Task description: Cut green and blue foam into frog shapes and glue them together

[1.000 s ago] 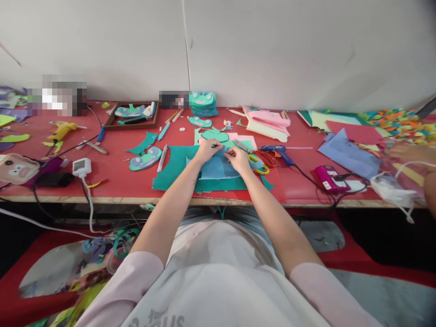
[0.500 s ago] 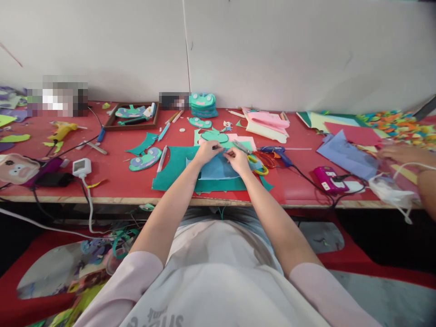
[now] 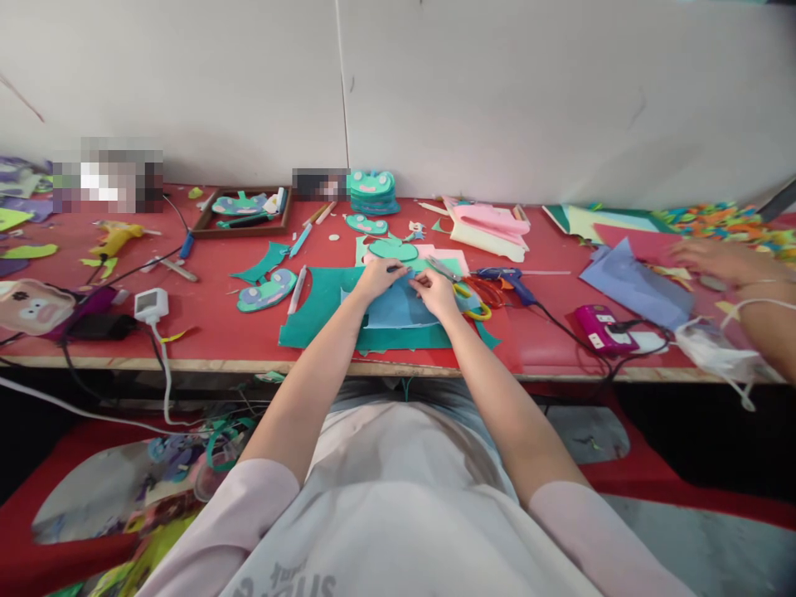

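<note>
Close together over a light blue sheet (image 3: pixel 398 310), both hands have their fingers pinched. My left hand (image 3: pixel 379 279) is closed beside a small dark item, too small to name. Across from it, my right hand (image 3: pixel 435 292) is closed near a tiny blue piece between the hands; what it grips is hidden. Under the blue sheet lies a larger green sheet (image 3: pixel 320 308). Just beyond my hands is a green cut shape (image 3: pixel 393 249). Scissors with yellow handles (image 3: pixel 478 313) lie right of my right hand.
A blue glue gun (image 3: pixel 507 279) and a purple power socket (image 3: pixel 601 327) with cables are to the right. Another person's hand (image 3: pixel 715 259) reaches over coloured sheets at far right. A wooden tray (image 3: pixel 200 222) and stacked green faces (image 3: pixel 373 199) stand at the back.
The other person's hand at far right has moved left and away, over the pink sheet. My own hands have barely moved.
</note>
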The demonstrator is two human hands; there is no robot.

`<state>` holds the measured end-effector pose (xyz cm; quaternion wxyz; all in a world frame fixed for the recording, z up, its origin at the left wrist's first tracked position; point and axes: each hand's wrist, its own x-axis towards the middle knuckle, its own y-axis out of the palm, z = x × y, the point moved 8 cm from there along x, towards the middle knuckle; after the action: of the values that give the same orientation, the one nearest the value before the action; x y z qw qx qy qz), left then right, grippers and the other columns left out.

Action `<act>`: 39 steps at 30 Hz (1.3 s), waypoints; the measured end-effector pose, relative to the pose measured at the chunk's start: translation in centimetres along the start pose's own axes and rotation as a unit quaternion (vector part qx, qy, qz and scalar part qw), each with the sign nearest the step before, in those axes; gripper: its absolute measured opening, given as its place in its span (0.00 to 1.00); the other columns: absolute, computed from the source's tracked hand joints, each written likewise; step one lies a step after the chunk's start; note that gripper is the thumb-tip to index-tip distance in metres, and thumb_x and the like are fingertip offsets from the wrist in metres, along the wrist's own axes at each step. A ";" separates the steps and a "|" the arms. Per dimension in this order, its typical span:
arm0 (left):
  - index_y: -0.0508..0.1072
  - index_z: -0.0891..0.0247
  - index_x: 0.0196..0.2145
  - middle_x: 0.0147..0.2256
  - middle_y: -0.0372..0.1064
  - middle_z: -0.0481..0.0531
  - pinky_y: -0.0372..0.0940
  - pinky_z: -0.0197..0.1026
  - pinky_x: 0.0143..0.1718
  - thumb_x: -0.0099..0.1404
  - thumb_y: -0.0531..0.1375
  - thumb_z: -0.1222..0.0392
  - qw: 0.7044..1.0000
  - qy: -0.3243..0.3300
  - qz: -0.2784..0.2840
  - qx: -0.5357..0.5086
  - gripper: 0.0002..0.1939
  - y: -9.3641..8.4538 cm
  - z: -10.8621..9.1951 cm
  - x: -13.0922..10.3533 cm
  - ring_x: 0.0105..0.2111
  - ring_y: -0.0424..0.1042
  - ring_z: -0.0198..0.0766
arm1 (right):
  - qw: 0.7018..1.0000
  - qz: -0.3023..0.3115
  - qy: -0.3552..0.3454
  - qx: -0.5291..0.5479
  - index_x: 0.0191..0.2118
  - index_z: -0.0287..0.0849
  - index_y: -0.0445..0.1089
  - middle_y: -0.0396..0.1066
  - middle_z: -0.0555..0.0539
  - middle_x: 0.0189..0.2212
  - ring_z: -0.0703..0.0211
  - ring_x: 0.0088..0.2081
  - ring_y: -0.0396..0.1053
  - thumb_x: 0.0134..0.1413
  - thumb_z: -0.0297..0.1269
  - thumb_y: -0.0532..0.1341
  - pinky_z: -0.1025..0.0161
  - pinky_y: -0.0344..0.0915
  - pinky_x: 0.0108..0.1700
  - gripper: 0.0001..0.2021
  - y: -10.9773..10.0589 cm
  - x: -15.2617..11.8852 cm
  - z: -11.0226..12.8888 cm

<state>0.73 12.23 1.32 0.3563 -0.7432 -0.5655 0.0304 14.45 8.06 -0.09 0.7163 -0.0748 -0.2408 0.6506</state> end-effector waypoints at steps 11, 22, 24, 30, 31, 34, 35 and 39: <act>0.73 0.65 0.23 0.18 0.63 0.46 0.55 0.36 0.26 0.62 0.54 0.46 1.000 -0.014 -0.003 0.016 0.21 -0.4 -0.1 -0.2 0.21 0.60 0.32 | 1.000 0.004 0.003 0.008 0.24 0.45 0.62 0.66 0.51 0.19 0.60 0.20 0.65 0.46 0.38 0.62 0.58 0.65 0.31 0.08 0.1 0.2 -0.4; 0.75 0.66 0.32 0.26 0.71 0.49 0.59 0.36 0.29 0.60 0.56 0.50 1.000 -0.020 0.017 -0.018 0.16 0.3 0.9 0.1 0.24 0.64 0.32 | 1.000 0.001 0.006 0.004 0.24 0.45 0.62 0.66 0.51 0.19 0.60 0.20 0.65 0.47 0.42 0.63 0.58 0.66 0.31 0.10 0.0 0.1 -0.4; 0.75 0.66 0.31 0.25 0.70 0.48 0.59 0.35 0.29 0.61 0.55 0.51 1.000 -0.019 0.019 -0.010 0.15 0.3 0.9 0.2 0.24 0.63 0.32 | 1.000 0.002 0.006 0.006 0.24 0.44 0.62 0.66 0.51 0.19 0.60 0.20 0.65 0.47 0.41 0.63 0.58 0.66 0.31 0.10 0.0 0.1 -0.4; 0.73 0.65 0.30 0.23 0.67 0.47 0.58 0.36 0.28 0.62 0.54 0.52 1.000 -0.012 0.022 -0.004 0.15 0.3 0.6 0.1 0.23 0.63 0.32 | 1.000 0.002 0.002 0.007 0.25 0.45 0.62 0.66 0.51 0.19 0.61 0.20 0.64 0.46 0.45 0.62 0.60 0.66 0.29 0.11 0.1 0.2 -0.6; 0.73 0.65 0.30 0.22 0.67 0.46 0.58 0.36 0.28 0.62 0.53 0.52 1.000 -0.010 0.023 -0.004 0.15 0.3 0.5 0.1 0.23 0.63 0.32 | 1.000 0.002 0.002 0.008 0.25 0.45 0.62 0.67 0.51 0.20 0.61 0.20 0.64 0.46 0.45 0.62 0.60 0.66 0.29 0.12 0.1 0.2 -0.6; 0.73 0.65 0.30 0.22 0.66 0.46 0.57 0.36 0.28 0.62 0.53 0.52 1.000 -0.013 0.023 -0.001 0.15 0.2 0.4 0.0 0.23 0.63 0.32 | 1.000 0.001 0.000 0.005 0.25 0.45 0.62 0.66 0.52 0.19 0.61 0.20 0.64 0.46 0.45 0.62 0.60 0.66 0.29 0.11 0.1 0.1 -0.4; 0.73 0.65 0.30 0.22 0.66 0.47 0.57 0.36 0.28 0.62 0.53 0.53 1.000 -0.014 0.024 0.002 0.14 0.2 0.4 0.0 0.23 0.63 0.32 | 1.000 0.001 -0.001 0.005 0.25 0.45 0.62 0.66 0.52 0.19 0.61 0.20 0.65 0.46 0.44 0.62 0.60 0.66 0.29 0.11 0.1 0.1 -0.4; 0.72 0.65 0.29 0.22 0.67 0.47 0.57 0.36 0.28 0.62 0.53 0.54 1.000 -0.011 0.021 0.017 0.13 0.2 0.3 0.1 0.24 0.63 0.33 | 1.000 0.001 -0.005 0.008 0.24 0.45 0.62 0.67 0.51 0.20 0.60 0.20 0.65 0.46 0.44 0.62 0.58 0.66 0.29 0.11 0.1 0.0 -0.2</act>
<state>0.80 12.45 0.97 0.3623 -0.7483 -0.5529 0.0559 14.47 8.14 -0.25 0.7152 -0.0660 -0.2390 0.6534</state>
